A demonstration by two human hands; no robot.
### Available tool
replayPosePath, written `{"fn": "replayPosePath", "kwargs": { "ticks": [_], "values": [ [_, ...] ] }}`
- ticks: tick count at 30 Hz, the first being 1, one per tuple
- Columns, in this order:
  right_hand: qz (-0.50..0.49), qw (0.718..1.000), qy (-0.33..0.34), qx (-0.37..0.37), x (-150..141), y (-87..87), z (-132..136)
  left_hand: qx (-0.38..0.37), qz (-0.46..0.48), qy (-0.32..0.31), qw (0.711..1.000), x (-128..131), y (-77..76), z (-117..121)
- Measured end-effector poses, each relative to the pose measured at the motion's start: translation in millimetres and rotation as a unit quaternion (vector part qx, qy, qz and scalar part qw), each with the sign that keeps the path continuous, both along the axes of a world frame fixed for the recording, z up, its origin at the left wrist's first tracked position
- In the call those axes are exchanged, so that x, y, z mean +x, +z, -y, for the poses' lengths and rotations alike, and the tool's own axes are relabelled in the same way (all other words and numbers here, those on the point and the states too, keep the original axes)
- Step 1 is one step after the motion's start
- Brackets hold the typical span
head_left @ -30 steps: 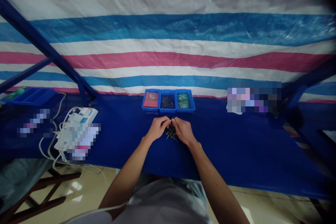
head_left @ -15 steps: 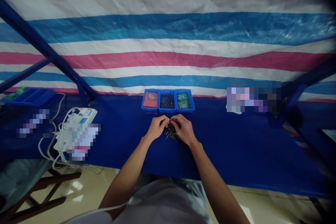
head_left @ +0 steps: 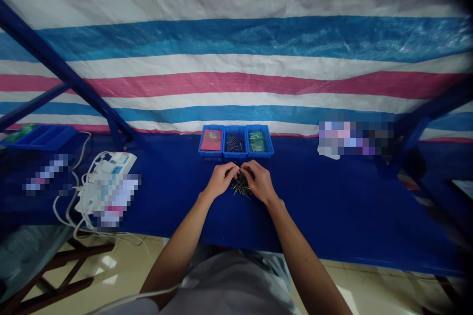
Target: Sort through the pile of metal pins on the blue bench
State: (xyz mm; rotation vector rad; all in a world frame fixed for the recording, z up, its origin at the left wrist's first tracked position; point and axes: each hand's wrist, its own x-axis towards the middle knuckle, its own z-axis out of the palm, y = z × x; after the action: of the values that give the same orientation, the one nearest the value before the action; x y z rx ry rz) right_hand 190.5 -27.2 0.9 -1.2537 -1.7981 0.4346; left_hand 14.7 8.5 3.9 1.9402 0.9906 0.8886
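A small heap of dark thin screws or pins (head_left: pixel 241 188) lies on the blue table top (head_left: pixel 332 206). My left hand (head_left: pixel 219 180) and my right hand (head_left: pixel 259 180) meet just above the heap, fingers curled and pinched together around something tiny that I cannot make out. Right behind them stand three blue bins in a row: the left bin (head_left: pixel 211 141) holds a red flat piece, the middle bin (head_left: pixel 234 142) holds dark pins, the right bin (head_left: pixel 259 141) holds green pieces.
A white device with coiled white cables (head_left: pixel 107 182) sits at the left of the table, a blue tray (head_left: pixel 40 136) behind it. Blue frame struts (head_left: pixel 62 76) slope down at the left. A striped tarpaulin (head_left: pixel 236 59) hangs behind. A wooden stool (head_left: pixel 55 266) stands lower left.
Both hands stay over the heap. The fingers have shifted slightly against each other, with the right hand's fingertips a little nearer the left.
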Motion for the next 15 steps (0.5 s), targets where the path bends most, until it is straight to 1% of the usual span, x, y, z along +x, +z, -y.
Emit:
{"fn": "replayPosePath", "kwargs": {
  "ticks": [9, 15],
  "values": [
    [0.013, 1.000, -0.001, -0.003, 1.6, 1.1, 0.4, -0.012, 0.011, 0.011, 1.000, 0.1, 2.0, 0.4],
    [0.013, 1.000, -0.001, -0.007, 1.9, 0.3, 0.3, -0.012, 0.021, 0.019, 1.000, 0.4, 0.5, 0.9]
  ]
}}
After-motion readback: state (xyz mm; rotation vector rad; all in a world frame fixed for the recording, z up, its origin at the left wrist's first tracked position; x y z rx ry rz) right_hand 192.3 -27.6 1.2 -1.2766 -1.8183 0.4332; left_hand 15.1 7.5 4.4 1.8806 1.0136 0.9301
